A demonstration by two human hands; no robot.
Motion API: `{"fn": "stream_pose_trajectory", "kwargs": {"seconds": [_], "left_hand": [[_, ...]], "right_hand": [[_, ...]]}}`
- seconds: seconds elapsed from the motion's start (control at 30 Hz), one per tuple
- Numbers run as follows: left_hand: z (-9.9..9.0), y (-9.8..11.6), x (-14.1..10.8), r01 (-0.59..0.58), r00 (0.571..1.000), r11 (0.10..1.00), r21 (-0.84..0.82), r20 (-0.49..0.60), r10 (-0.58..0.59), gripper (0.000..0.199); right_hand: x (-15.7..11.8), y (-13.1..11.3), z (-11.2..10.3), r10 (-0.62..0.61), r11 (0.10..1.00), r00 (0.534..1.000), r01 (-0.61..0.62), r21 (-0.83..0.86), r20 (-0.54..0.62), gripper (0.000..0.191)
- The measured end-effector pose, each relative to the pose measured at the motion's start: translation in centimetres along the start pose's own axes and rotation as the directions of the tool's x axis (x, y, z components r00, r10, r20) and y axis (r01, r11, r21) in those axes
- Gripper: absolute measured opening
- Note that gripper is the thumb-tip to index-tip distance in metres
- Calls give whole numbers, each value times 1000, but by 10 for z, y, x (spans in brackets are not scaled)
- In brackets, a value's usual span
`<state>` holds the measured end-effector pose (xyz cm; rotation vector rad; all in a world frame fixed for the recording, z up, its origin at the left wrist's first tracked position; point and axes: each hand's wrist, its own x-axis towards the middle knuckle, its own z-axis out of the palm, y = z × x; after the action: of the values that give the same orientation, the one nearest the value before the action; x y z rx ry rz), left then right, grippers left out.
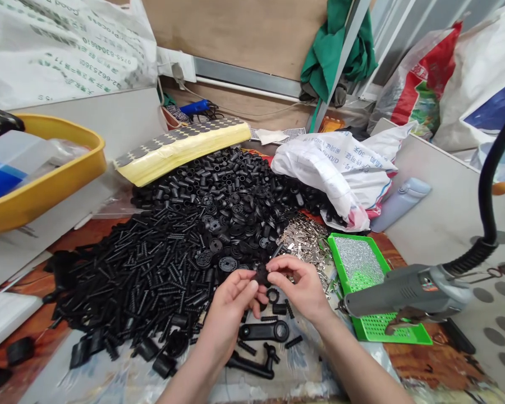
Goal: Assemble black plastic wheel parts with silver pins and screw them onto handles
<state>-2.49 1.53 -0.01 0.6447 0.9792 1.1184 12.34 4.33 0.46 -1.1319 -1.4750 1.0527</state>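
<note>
My left hand (229, 314) and my right hand (298, 286) meet over the work surface, both pinching a small black plastic part (261, 275) between thumbs and fingers. A large heap of black plastic parts (202, 235) (rods, sleeves, toothed discs) spreads just beyond them. Below my hands lie a black plastic lever arm (263, 331), a second black lever (250, 367) and a black ring (272, 295). Loose silvery metal clips (307, 241) sit beyond my right hand.
A green perforated tray (357, 269) holds fine metal pieces. A grey hot glue gun (408, 292) with a black hose lies to the right. Behind the heap are a yellow tub (37, 179), a yellow sheet of dotted pads (180, 151), a white sack (332, 174) and a pale bottle (399, 205).
</note>
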Motion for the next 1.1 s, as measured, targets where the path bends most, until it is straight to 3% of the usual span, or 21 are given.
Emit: {"fn": "stream_pose_trajectory", "kwargs": {"seconds": [0.1,0.23,0.47,0.73,0.87,0.97,1.1], "left_hand": [[-1,-1,3,-18,1000,998,65,0,18,29],[-1,-2,6,-94,995,980,173,-7,97,49],[-2,-3,11,-169,984,935,312,3,177,27],[-3,-2,11,-90,996,971,223,-3,93,28],[-8,-4,14,-68,997,961,270,-11,74,31],[-17,1,22,-103,990,930,354,-50,128,37],[-22,24,44,-190,954,871,453,-124,273,29]], "right_hand": [[-2,-2,-1,-152,979,988,145,-144,-33,7],[-5,1,1,-258,948,965,243,-204,-50,11],[-8,4,4,-317,923,948,303,-236,-24,13],[-9,6,2,-353,890,934,353,-287,54,11],[-12,12,4,-362,871,930,362,-333,65,14],[-8,18,0,-407,853,913,373,-366,-19,15],[0,22,-15,-446,846,881,357,-395,-159,14]]}}
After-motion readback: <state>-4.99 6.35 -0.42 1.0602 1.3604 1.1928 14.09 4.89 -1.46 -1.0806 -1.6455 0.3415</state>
